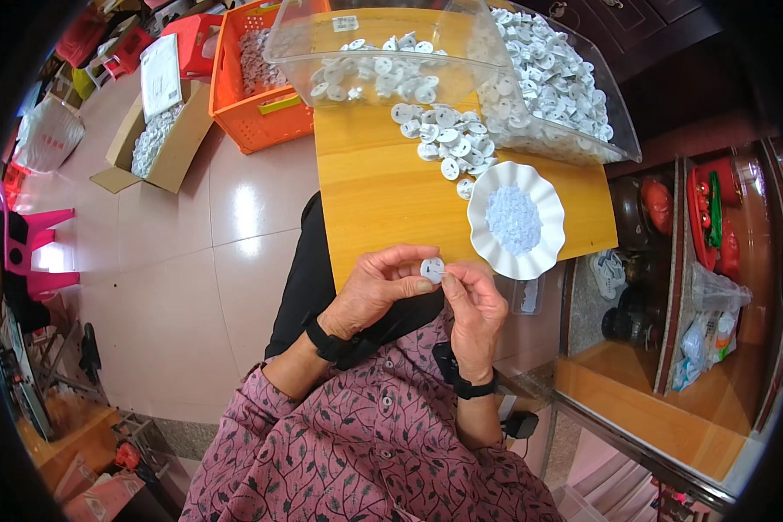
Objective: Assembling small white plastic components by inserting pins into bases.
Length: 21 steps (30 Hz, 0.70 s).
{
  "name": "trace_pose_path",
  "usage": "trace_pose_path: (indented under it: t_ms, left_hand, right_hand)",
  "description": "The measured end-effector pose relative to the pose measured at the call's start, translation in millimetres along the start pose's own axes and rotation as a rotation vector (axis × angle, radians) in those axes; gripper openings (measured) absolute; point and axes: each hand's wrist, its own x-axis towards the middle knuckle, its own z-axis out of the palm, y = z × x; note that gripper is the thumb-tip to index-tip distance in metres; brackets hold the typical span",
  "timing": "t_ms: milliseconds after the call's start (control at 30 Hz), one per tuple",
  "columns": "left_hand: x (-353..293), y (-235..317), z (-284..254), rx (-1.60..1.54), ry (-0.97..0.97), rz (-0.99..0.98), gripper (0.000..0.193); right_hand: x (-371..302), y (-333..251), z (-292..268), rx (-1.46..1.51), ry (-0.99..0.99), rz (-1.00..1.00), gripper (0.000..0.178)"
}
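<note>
Above the person's lap: one round white plastic disc [431,268] is held up by the near edge of the table.
Left hand [370,287]: half curled, with thumb and finger pinching the disc.
Right hand [476,315]: thumb and finger close together at the disc's right side; what they grip is too small to tell.
Disc in hand: probably partway through its turn.
Loose discs [448,141]: a messy heap on the table; nobody can tell which are done.
Clear bins: the right one [625,148] has lots of discs, the left one [317,57] fewer; much may be left.
Wavy white dish [541,264]: plenty of tiny pale chips [513,220] inside.
Table [365,191]: yellow wood.
Floor [165,287]: shiny pinkish tiles, with an orange crate [228,120] and a cardboard box [189,152].
Room sides: pink stool [52,280] left, wooden cabinet [635,418] right.
</note>
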Motion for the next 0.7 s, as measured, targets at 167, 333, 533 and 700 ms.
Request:
trace_pose_path:
  t_ms: [167,333,533,700]
  left_hand:
    - [-0.9,2.0,0.6,0.023,0.005,-0.005,0.043]
    - [-1.2,1.9,0.4,0.039,0.003,-0.013,0.043]
    - [-1.7,2.2,2.1,0.032,0.004,0.003,0.043]
    - [-2.1,0.6,1.3,0.078,0.018,0.017,0.043]
  right_hand:
    - [0.1,1.2,1.1,-0.006,-0.005,0.0,0.008]
    - [-0.4,2.6,1.7,-0.039,0.002,-0.008,0.008]
    - [-0.2,-0.1,3.2,-0.11,-0.002,-0.054,0.008]
    - [-0.3,2.8,5.4,-0.229,0.027,-0.157,0.008]
